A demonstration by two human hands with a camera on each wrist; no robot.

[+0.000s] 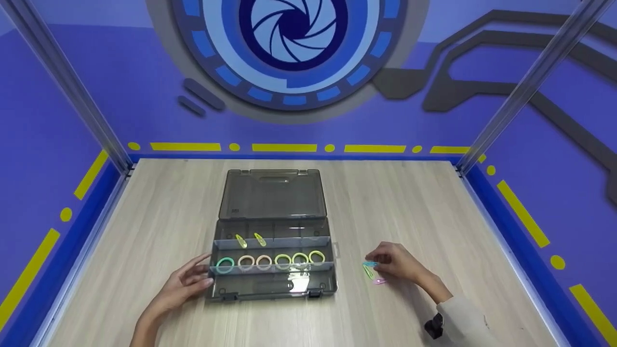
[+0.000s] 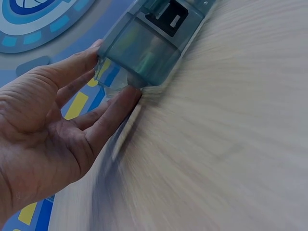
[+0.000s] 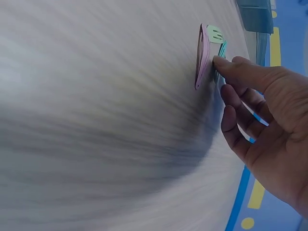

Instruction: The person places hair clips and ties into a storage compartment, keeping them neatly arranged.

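Observation:
A smoky grey plastic case [image 1: 272,289] lies with its lid folded back. My left hand [image 1: 181,284] touches the case's left edge with thumb and fingertips; the left wrist view shows its fingers [image 2: 113,118] fairly straight against the case's end. To the right of the case, my right hand [image 1: 397,262] pinches a blue snap hair clip [image 3: 223,49] between thumb and finger, low over the table. Right beside it are a green hair clip [image 1: 368,271] and a pink hair clip [image 3: 203,57]. The pinching finger is partly hidden behind the thumb.
Inside the case, two yellow hair clips [image 1: 241,241] lie toward the back. A row of ring-shaped hair ties, one teal [image 1: 218,266], others peach [image 1: 239,262] and yellow-green [image 1: 276,262], fills the middle section. Blue panels [image 1: 289,130] border the wooden table [image 1: 414,202].

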